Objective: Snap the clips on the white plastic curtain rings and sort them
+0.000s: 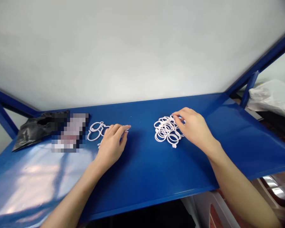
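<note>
White plastic curtain rings with small round knobs lie on the blue shelf in two groups. Over the left, looser group of rings (94, 135) is my left hand (112, 141), thumb and fingers pinched on a white ring whose edge shows at the fingertips. That hand covers part of the group. My right hand (191, 123) reaches into the right-hand pile of rings (165, 129) from its right side. Its thumb and forefinger are closed on a ring at the pile's upper edge. Several rings in this pile overlap.
The blue shelf (142, 177) ends at a front edge and meets a pale wall (142, 53) behind. A black plastic bag (35, 129) and a blurred-out flat object (72, 131) lie at the left. Blue frame bars flank both ends. Beyond the right bar sits a clear plastic bag (270, 96).
</note>
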{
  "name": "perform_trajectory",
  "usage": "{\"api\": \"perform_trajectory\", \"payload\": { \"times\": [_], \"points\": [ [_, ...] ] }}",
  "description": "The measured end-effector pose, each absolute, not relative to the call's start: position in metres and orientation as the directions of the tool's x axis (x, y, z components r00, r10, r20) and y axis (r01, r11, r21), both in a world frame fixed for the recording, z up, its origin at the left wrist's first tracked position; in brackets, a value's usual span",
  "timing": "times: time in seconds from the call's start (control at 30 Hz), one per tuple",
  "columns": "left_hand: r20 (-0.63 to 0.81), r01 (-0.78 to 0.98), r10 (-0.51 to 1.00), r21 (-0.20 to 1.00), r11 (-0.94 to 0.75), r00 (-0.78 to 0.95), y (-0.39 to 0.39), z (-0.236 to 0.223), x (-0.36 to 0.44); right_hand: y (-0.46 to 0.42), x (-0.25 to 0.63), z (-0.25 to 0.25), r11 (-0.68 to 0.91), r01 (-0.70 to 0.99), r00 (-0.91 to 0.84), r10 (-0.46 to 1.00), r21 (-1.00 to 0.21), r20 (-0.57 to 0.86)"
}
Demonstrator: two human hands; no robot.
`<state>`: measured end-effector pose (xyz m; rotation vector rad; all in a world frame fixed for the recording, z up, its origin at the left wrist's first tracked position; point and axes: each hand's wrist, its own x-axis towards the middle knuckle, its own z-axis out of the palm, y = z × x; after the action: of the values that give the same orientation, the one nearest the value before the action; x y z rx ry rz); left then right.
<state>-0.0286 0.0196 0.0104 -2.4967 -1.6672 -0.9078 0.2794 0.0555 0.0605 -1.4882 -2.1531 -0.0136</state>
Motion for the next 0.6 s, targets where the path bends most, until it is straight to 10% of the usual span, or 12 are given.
{"api": "perform_trajectory", "payload": {
  "times": [0.33, 0.6],
  "points": [
    [0.25, 0.357, 0.916, 0.863, -0.358, 0.315, 0.0, 0.036, -0.018, 0.018, 0.215, 0.03, 0.761, 0.497, -0.545, 0.647, -0.416, 0.533],
    [0.065, 0.139, 0.947, 0.984, -0.113, 0.314, -0.006, 0.043, -0.015, 0.014, 0.206, 0.018, 0.755, 0.342, -0.488, 0.652, -0.56, 0.581]
  ]
}}
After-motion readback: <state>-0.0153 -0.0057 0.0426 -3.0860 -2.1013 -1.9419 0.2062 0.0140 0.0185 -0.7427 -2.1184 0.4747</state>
